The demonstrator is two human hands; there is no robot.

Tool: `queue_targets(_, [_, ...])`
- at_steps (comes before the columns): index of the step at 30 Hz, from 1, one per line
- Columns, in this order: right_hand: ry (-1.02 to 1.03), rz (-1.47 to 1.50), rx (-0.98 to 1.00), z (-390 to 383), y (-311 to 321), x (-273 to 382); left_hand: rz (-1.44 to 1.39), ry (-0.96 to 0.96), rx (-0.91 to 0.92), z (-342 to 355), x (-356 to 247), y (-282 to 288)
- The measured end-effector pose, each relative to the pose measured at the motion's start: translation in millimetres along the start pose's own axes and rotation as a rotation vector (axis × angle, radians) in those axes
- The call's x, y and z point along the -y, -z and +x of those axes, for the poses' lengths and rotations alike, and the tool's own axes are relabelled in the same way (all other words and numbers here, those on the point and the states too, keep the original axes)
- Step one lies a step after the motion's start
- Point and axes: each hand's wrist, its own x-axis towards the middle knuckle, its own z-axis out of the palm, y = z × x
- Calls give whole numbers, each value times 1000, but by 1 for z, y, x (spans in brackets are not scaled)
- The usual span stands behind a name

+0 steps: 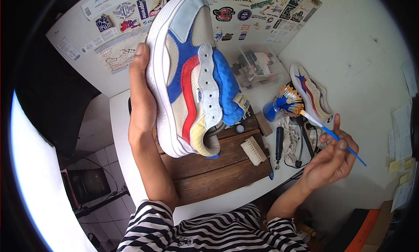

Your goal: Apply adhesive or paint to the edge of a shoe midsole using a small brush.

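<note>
My left hand (142, 95) grips a sneaker (183, 88) and holds it up above the table, toe pointing up and away. The shoe has a thick white sole, cream mesh, blue and red panels, a yellowish heel collar and pale lace panels without laces. Its blue padded tongue (226, 88) bulges out to the right, with a small label on it. Most of my left fingers are hidden behind the shoe. On the right, my right hand (331, 162) pinches a thin blue-handled paintbrush (332, 135), bristles pointing up and left. The brush is apart from the held sneaker.
A dark wooden board (209, 173) lies on the white table, bearing a scrub brush (253, 150). Right of it are a dark pen-shaped tool (279, 143) and a crumpled cloth (291, 140). Behind stand a jar of paintbrushes (271, 112), another sneaker (312, 92) and a clear plastic box (257, 66).
</note>
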Motion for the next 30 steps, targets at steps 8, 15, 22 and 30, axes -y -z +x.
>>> queue_targets(8, [-491, 50, 384, -17, -38, -37, -44, 18, -70, 6, -2, 10])
queue_targets(15, [-172, -268, 704, -21, -68, -64, -37, -19, -74, 4, -4, 16])
queue_targets(22, [-208, -290, 762, -29, -84, -69, -37, -70, -90, 2, -6, 15])
queue_targets(30, [-151, -269, 784, -34, -87, -78, -48, -71, -71, 7, -1, 21])
